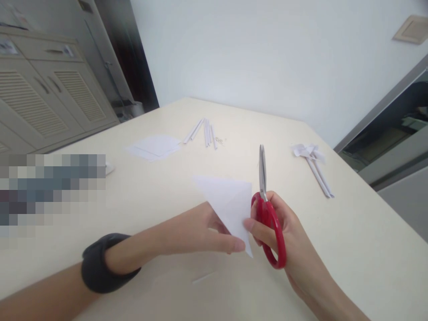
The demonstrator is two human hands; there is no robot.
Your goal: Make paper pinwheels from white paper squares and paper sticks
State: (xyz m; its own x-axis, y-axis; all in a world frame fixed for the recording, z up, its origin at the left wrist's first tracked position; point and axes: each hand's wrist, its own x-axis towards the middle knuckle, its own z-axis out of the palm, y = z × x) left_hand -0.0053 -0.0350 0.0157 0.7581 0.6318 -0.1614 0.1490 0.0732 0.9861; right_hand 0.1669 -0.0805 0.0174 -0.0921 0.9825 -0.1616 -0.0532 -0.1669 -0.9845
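A white sheet of paper folded into a triangle (pixel 230 200) is held up over the table. My left hand (pixel 203 232) pinches it near its lower corner, thumb in front and the other fingers partly hidden behind. My right hand (pixel 281 227) grips red-handled scissors (pixel 274 236), their metal blades together and pointing away from me. The right thumb also touches the right edge of the paper. A thin white paper strip (pixel 203 277) lies on the table below my left hand.
Flat white sheets (pixel 155 147) lie at the left back, beside several rolled paper sticks (pixel 207 133) and small thin bits (pixel 220 140). Paper pinwheels (pixel 312 156) on sticks rest at the right. A wall stands behind the table (pixel 341 240); a blurred-out patch covers the left edge.
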